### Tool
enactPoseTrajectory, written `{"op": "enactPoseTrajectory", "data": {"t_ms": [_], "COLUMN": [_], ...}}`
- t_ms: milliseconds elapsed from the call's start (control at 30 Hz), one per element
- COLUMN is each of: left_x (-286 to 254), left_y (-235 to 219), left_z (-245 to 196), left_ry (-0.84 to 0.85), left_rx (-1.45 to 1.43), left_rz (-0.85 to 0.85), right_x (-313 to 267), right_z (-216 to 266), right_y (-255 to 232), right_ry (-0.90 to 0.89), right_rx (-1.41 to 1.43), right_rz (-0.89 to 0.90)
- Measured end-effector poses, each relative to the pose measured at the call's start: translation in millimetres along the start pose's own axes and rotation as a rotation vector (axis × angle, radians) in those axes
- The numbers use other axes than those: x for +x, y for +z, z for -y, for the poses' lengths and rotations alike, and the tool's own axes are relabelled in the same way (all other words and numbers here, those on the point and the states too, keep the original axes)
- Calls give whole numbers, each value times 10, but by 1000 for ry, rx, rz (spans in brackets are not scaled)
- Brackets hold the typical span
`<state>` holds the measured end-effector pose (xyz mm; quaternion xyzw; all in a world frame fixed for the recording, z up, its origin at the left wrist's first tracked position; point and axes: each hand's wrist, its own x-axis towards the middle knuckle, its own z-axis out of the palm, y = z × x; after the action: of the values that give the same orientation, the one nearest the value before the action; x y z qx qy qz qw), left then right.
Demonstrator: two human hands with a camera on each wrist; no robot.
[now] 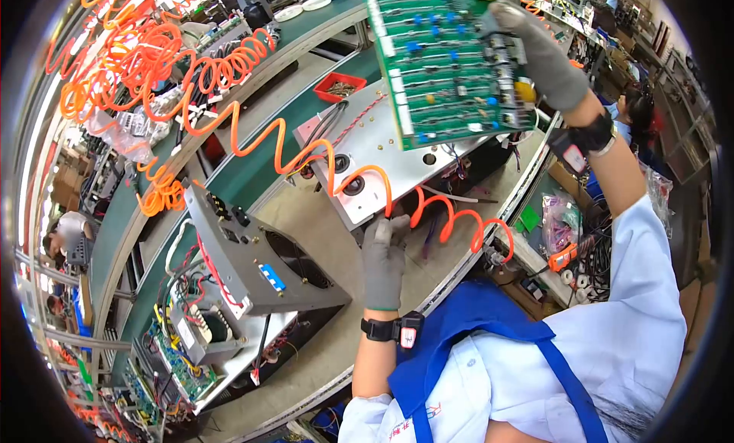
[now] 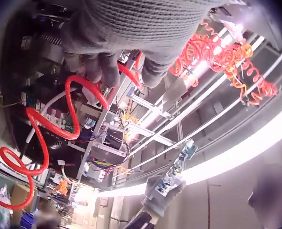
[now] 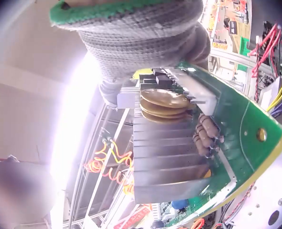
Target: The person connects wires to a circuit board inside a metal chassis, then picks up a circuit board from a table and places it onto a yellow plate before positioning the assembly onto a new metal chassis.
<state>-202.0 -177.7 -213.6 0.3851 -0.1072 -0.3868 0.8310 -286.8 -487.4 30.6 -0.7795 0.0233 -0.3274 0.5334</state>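
My right hand (image 1: 544, 57), in a grey glove, grips a large green circuit board (image 1: 451, 76) by its edge and holds it up above a metal chassis (image 1: 371, 152). In the right wrist view, the glove (image 3: 145, 43) is at the board's edge, beside a finned heat sink (image 3: 164, 162) and brown disc-shaped parts (image 3: 164, 107). My left hand (image 1: 384, 263), also gloved, pinches an orange coiled hose (image 1: 283, 149) at the chassis's near edge. The left wrist view shows the hose (image 2: 71, 114) running between thumb and fingers; the fingertips are partly hidden.
A grey unit with a fan and exposed wiring (image 1: 267, 267) stands to the left on the bench. Behind the chassis is a red bin (image 1: 338, 86) of small parts. More orange coils (image 1: 122, 53) hang at upper left. Bagged parts (image 1: 562, 221) lie at right.
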Motion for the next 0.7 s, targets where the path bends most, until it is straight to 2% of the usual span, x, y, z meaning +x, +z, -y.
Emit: {"op": "enactPoseTrajectory", "data": {"t_ms": [33,67,133,167,267,300,333,367,400,433,467,500,533,567,600,667,700], "left_x": [18,43,24,-41,-250,-274,-365,-524,-609,-491,-517,-569,-593,-591,-610,-615,-644], "left_y": [-29,-13,22,28,145,197,90,-85,-205,-188,-212,-230,-135,-44,-52,-52,-6], "left_z": [-25,-46,-133,-178,-400,-336,-363,-391,-375,-301,-351,-463,-596,-619,-602,-628,-683], "left_ry": [46,43,-13,98,112,248,250,18,-211,7,15,-45,-107,11,9,503,601], "left_rx": [142,135,594,734,681,445,443,103,-238,-544,-542,-67,406,546,553,1148,1052], "left_rz": [64,66,-39,-4,-11,-99,-102,-104,-106,177,172,15,-144,-267,-276,-656,-605], "right_x": [149,251,434,486,619,612,584,561,548,498,460,441,471,473,471,508,529], "right_z": [-154,-201,-384,-432,-789,-811,-820,-863,-906,-794,-679,-862,-1082,-1138,-1180,-1283,-1330], "right_y": [101,270,537,636,793,875,951,975,1005,1060,1117,1189,1189,1188,1188,1135,1109], "right_ry": [-15,11,44,75,229,251,273,376,385,487,585,563,541,591,641,686,732], "right_rx": [-7,45,132,52,-46,-23,0,38,-4,39,84,229,245,257,271,296,309], "right_rz": [-14,-4,56,52,62,76,91,134,155,213,271,243,250,258,265,298,324]}}
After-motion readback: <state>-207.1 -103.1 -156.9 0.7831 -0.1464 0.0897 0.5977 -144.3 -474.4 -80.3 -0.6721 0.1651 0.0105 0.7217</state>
